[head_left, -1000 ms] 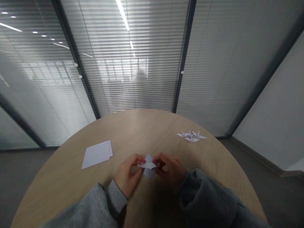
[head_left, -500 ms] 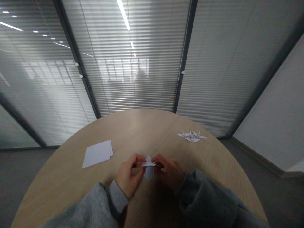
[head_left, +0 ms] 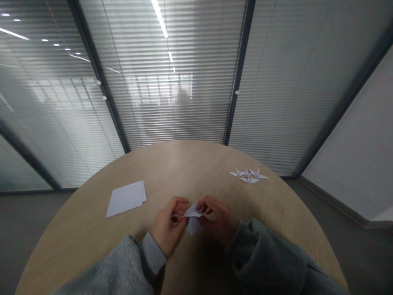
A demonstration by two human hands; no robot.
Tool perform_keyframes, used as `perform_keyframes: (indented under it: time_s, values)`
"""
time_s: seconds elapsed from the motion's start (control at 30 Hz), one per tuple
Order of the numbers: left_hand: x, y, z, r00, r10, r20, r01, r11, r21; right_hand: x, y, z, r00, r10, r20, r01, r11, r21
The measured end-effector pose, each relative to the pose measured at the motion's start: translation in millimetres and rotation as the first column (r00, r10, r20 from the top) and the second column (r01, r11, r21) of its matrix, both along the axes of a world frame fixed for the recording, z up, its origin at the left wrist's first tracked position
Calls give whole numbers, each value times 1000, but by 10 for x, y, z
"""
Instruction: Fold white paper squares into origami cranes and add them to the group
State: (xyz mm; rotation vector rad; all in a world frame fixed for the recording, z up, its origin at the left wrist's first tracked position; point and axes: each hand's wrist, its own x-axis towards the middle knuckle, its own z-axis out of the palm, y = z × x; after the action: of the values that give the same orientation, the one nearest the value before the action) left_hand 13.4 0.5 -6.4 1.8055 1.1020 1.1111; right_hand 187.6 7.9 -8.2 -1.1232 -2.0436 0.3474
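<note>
A small folded piece of white paper [head_left: 193, 224] is held between my two hands, low over the near middle of the table. My left hand [head_left: 169, 224] pinches its left edge between thumb and fingers. On the other side, my right hand [head_left: 218, 218] grips the right edge, thumb below and fingertips above. The upper flap lies slanted across the paper, and a pointed lower part hangs toward me. My fingers hide parts of both side edges.
Flat white paper sheets [head_left: 125, 199] lie on the left of the round wooden table [head_left: 181, 164]. Several folded paper cranes [head_left: 248, 176] sit together at the right. Beyond the table's far edge stand glass panels with blinds [head_left: 181, 123].
The top flap of the folded paper has shifted from a narrow, nearly level band to a wider, slanted shape. My right fingers have moved slightly; my left hand stays nearly still.
</note>
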Motion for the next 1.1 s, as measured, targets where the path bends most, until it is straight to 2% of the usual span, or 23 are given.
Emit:
perform_keyframes:
  time_s: [0.17,0.37,0.53,0.73,0.9,1.1]
  values:
    - [16,-7,3,1000,-3,9,3,1000,-16,-2,15,-46,996,36,-87,-37,999,-11]
    - [30,-74,96,1000,11,16,-10,999,-38,-15,9,-36,985,22,-173,-19,1000,16]
    - [35,-70,90,986,12,166,14,988,-155,-3,24,-5,953,-16,-304,-1,998,-55]
    - [86,-41,35,961,-6,275,132,887,-443,3,33,-11,923,-58,-380,22,995,-97]
    - [118,-47,57,951,-49,307,207,836,-508,0,36,-18,921,-48,-386,12,995,-95]
    - [136,-75,32,924,-42,379,272,770,-577,1,35,-25,956,-69,-286,61,997,-37]
